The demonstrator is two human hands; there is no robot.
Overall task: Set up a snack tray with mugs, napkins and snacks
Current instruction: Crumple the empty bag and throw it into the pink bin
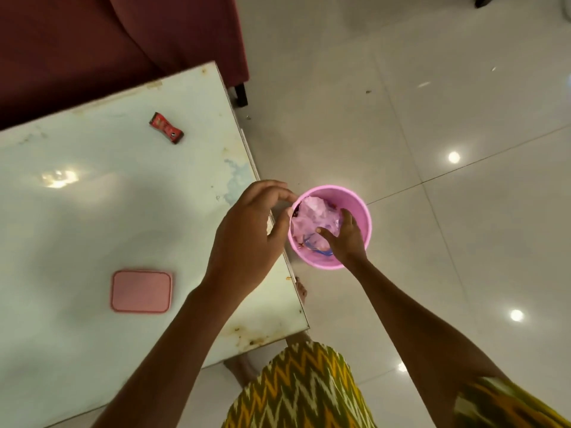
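- Pink bucket [360, 211] stands on the floor tiles [432, 103], just beside the table [92, 211] corner.
- Right hand [343, 239] reaches inside the bucket, thumb and fingers grasping a crumpled plastic bag [312, 217].
- Left hand [247, 230] is curled at the bucket's rim; whether it grips anything, cannot tell.
- Red snack bar [166, 128] and pink box [141, 291] lie on the table, well apart.

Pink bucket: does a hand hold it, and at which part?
The left hand pinches the pink bucket at its rim, on the table side. The right hand reaches inside; its grip cannot be told.
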